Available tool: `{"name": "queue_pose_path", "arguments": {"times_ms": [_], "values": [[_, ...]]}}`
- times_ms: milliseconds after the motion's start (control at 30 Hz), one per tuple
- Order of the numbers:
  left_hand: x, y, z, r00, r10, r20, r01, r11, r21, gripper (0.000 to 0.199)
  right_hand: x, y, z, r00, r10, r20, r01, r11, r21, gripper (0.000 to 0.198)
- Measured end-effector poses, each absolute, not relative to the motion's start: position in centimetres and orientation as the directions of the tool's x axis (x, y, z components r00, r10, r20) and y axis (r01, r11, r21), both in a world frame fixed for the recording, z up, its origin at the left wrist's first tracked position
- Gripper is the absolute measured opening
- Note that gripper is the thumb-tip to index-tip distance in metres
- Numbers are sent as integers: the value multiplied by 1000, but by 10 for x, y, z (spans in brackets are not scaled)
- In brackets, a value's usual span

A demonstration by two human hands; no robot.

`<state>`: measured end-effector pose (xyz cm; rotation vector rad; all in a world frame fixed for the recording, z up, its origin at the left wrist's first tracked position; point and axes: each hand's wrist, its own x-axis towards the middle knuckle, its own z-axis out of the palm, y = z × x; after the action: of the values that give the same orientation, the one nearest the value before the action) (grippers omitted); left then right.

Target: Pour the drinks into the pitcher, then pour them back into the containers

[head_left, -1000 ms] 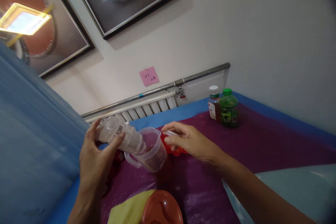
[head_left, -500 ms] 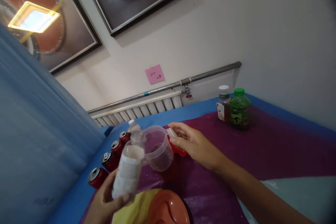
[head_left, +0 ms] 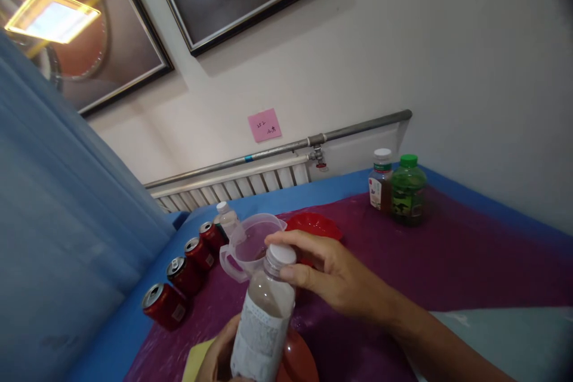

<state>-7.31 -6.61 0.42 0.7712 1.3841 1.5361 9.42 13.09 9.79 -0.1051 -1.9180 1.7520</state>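
Note:
My left hand (head_left: 221, 349) is wrapped round the body of a clear plastic bottle (head_left: 262, 334) with a white label, held tilted in front of me. With thumb and fingers, my right hand (head_left: 333, 268) grips the white cap (head_left: 282, 255), which sits on the bottle's neck. Just behind the bottle stands a translucent plastic measuring jug (head_left: 257, 228), its handle to the left and some dark contents partly visible. A red dish (head_left: 316, 224) lies beyond my right hand. Under the bottle, an orange plate (head_left: 301, 358) and a yellow cloth (head_left: 196, 361) are partly covered.
Several red drink cans (head_left: 165, 305) stand in a row on the left, with another white-capped bottle (head_left: 227, 218) at the far end. A green bottle (head_left: 408, 191) and a juice bottle (head_left: 380, 182) stand at the back right. A blue curtain (head_left: 67, 221) hangs at left.
The bottle has swung from beside the jug to in front of it, neck up. The cap, earlier in my right hand apart from the bottle, is now on its neck.

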Motion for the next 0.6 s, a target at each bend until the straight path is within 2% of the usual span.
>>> {"name": "queue_pose_path", "arguments": {"times_ms": [67,167,300,500,600], "values": [[-75,-64,5,-328,938,-109,-198,45,979,81,95,131,98,-856,399,331,-291,159,-944,45],[-77,-63,4,-317,944,-95,-179,39,983,77,95,129,100,-865,390,315,-276,155,-949,44],[-77,-64,1,-384,921,-73,-99,38,994,85,97,124,103,-872,371,320,-280,160,-947,41],[-76,-68,2,-452,891,-46,-53,24,998,86,99,117,107,-834,358,419,-304,334,-892,38],[-75,-69,3,-525,851,-6,94,66,993,87,101,113,110,-847,350,400,-279,349,-895,36]]}}
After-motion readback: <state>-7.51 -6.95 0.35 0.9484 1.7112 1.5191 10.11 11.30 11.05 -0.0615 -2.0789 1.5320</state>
